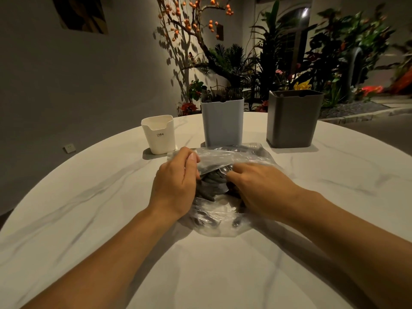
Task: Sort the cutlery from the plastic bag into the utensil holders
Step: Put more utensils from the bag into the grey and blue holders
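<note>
Left hand [176, 186] pinching the plastic bag [231, 157] mouth open, right hand [256, 188] curled inside around cutlery [214, 181]; withdraw one piece slowly toward the holders [223, 123] behind the bag.

Dark grey cutlery pieces [210, 182] inside crinkled clear plastic bag [234, 152]: types indistinguishable. Right hand [260, 188] fingertips hidden within bag. Tall dark grey plastic holder [292, 121] contents unseen. Both forearms cropped by frame.

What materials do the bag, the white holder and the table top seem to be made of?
Bag: thin clear plastic film, glossy and crinkled. White holder: probably matte moulded plastic, with smooth rounded corners. Table top: looks like white marble or imitation stone, with grey veins and a soft sheen.
</note>
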`<state>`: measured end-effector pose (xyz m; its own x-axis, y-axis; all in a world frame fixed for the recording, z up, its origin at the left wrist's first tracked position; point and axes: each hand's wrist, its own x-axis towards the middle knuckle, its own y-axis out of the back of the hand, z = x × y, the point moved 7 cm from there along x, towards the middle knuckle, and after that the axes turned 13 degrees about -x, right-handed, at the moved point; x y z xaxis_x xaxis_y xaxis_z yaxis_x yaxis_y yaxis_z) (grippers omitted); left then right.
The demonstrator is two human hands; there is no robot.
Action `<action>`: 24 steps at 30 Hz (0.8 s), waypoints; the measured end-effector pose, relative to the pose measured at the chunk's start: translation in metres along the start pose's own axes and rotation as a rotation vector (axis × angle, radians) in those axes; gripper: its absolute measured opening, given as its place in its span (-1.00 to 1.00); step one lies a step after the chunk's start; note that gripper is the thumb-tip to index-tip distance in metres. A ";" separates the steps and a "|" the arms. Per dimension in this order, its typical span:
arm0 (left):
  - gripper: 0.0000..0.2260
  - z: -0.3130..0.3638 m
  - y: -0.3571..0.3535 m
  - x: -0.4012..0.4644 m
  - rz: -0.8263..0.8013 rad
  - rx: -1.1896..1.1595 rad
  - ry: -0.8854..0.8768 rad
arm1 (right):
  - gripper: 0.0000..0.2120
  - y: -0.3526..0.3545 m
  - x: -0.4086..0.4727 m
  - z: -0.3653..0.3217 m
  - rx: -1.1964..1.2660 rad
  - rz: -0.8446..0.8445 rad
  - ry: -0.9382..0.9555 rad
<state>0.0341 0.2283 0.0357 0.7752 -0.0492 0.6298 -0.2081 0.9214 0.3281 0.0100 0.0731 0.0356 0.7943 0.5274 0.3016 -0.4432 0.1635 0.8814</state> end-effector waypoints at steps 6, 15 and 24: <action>-0.57 0.008 -0.002 -0.001 -0.044 -0.336 0.068 | -0.63 0.026 -0.008 0.008 0.114 0.059 -0.128; -0.72 0.020 -0.024 -0.005 -0.065 -0.426 0.208 | -0.48 0.017 -0.003 -0.002 0.489 0.123 -0.237; -0.78 0.000 -0.006 0.007 0.174 -0.730 0.398 | -0.80 0.002 0.004 0.009 0.685 0.127 -0.311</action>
<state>0.0404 0.2224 0.0381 0.9481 0.1301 0.2901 -0.0131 0.9277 -0.3732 0.0157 0.0681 0.0421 0.8798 0.2319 0.4149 -0.2626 -0.4904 0.8310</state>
